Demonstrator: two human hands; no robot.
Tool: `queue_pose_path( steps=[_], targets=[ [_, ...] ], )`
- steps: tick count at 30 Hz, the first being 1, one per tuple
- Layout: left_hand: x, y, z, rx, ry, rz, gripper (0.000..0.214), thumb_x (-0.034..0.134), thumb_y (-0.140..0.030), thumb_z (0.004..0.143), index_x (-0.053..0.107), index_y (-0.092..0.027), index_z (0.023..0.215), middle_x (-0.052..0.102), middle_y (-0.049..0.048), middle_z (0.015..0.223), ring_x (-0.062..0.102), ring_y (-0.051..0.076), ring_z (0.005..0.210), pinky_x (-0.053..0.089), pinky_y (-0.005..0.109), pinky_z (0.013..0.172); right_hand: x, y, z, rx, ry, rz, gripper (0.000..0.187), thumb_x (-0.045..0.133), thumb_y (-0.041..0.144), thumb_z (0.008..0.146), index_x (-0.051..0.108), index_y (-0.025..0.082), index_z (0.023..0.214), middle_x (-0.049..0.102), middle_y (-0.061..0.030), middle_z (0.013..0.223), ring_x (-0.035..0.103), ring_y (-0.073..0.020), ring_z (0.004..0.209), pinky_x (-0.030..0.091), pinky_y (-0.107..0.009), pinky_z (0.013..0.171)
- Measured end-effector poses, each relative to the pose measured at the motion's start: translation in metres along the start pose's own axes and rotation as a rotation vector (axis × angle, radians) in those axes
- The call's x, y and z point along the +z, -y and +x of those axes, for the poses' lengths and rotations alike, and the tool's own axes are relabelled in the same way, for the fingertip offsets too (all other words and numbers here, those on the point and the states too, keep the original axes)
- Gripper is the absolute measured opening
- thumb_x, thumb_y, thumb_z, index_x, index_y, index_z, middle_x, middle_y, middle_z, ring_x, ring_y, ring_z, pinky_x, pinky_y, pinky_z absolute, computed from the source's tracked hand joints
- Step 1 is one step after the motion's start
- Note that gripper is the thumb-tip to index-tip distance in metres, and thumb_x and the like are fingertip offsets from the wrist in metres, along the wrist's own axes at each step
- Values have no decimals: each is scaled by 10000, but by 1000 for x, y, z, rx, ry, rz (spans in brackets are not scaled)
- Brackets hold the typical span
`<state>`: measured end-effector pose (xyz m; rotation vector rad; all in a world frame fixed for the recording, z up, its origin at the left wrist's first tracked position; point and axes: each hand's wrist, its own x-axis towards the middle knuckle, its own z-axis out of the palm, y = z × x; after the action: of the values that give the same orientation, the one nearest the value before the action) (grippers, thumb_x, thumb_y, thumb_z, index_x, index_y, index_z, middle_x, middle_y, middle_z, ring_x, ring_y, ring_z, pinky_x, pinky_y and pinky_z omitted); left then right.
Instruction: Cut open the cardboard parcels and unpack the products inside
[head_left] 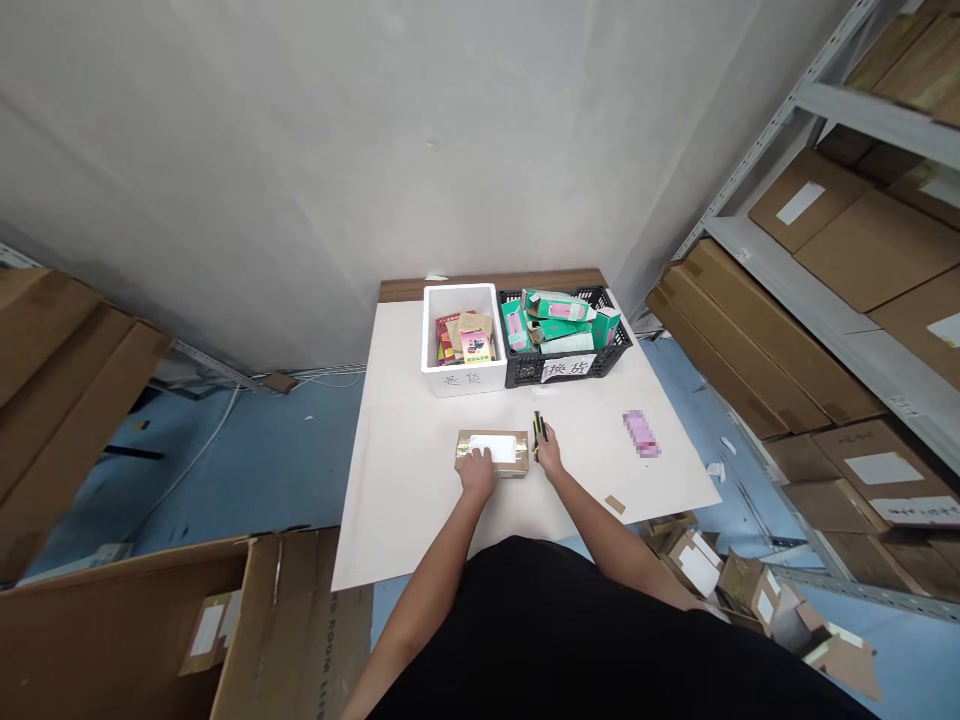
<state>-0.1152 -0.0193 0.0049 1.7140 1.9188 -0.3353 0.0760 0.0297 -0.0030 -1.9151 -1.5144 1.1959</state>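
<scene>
taped cardboard box [504, 450] is best steadied under left hand [478, 472], finger spread unclear, with yellow-black utility knife [538, 427], clasped in right hand [549, 453], angled well clear

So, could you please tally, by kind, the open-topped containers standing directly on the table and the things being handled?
Open-topped containers (white bin, black crate): 2
Cardboard box: 1
Black-and-yellow tool: 1
Total: 4

Matt cardboard parcel [512, 467] with glossy tape [523, 452] and smooth paper label [504, 447], matt foam tub [466, 381], plastic crate [607, 362].
</scene>
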Motion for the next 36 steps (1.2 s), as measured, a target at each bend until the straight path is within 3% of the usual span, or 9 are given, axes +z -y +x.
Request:
queue_pose_path(
  steps=[3, 5, 9, 13, 17, 22, 32, 36],
  targets=[
    [-2, 6, 10, 172, -22, 26, 825, 649, -427, 941, 290, -360, 1681, 228, 86, 1781, 131, 370, 1646, 268, 562, 1271, -16, -17, -19, 151, 61, 301, 625, 352, 359, 1065, 195, 194, 1646, 754, -86, 1047, 748, -190, 737, 596, -290, 667],
    [3, 7, 15, 201, -26, 31, 790, 627, -409, 963, 296, -376, 1680, 171, 59, 1798, 48, 350, 1661, 190, 565, 1302, -26, -25, -29, 192, 120, 354, 610, 443, 335, 1035, 270, 235, 1611, 741, -68, 1055, 722, -161, 657, 589, -272, 625],
    [15, 8, 22, 190, -11, 51, 781, 565, -447, 986, 256, -353, 1697, 129, 65, 1802, 33, 386, 1656, 187, 613, 1292, -34, -31, -37, 208, 168, 252, 561, 485, 292, 1029, 354, 274, 1575, 696, 18, 887, 585, -105, 511, 546, -219, 532],
    [15, 15, 30, 193, 68, 170, 831, 435, -585, 1011, 118, -307, 1727, 29, 66, 1806, 4, 386, 1658, 221, 623, 1279, -29, -27, -31, 154, 185, 108, 505, 565, 277, 1018, 483, 293, 1516, 678, 34, 812, 565, -109, 529, 498, -184, 478],
    [11, 20, 38, 211, 99, 216, 838, 367, -652, 1018, 83, -312, 1728, -1, 56, 1804, 33, 384, 1658, 272, 607, 1262, -26, -24, -24, 128, 187, 18, 455, 581, 241, 1011, 557, 296, 1462, 732, 5, 926, 571, -108, 527, 481, -195, 480],
    [15, 19, 40, 195, 99, 240, 778, 343, -619, 1046, 122, -311, 1726, 47, 65, 1806, 57, 380, 1657, 295, 595, 1256, -30, -27, -26, 54, 188, -60, 421, 593, 189, 1000, 604, 278, 1411, 746, -28, 1064, 581, -103, 567, 469, -195, 528],
    [25, 21, 42, 204, 52, 245, 743, 331, -613, 1058, 136, -342, 1722, 79, 51, 1806, 75, 379, 1656, 301, 596, 1252, -26, -66, -58, 86, 309, 82, 423, 601, 246, 982, 587, 288, 1403, 674, 34, 830, 526, -100, 484, 445, -188, 413],
    [25, 21, 41, 199, 63, 235, 752, 323, -613, 1061, 132, -315, 1725, 61, 63, 1806, 66, 377, 1657, 289, 585, 1260, -28, -74, -61, 102, 195, 163, 414, 566, 264, 1006, 568, 282, 1419, 642, 48, 758, 499, -101, 471, 454, -193, 424]
  ],
)
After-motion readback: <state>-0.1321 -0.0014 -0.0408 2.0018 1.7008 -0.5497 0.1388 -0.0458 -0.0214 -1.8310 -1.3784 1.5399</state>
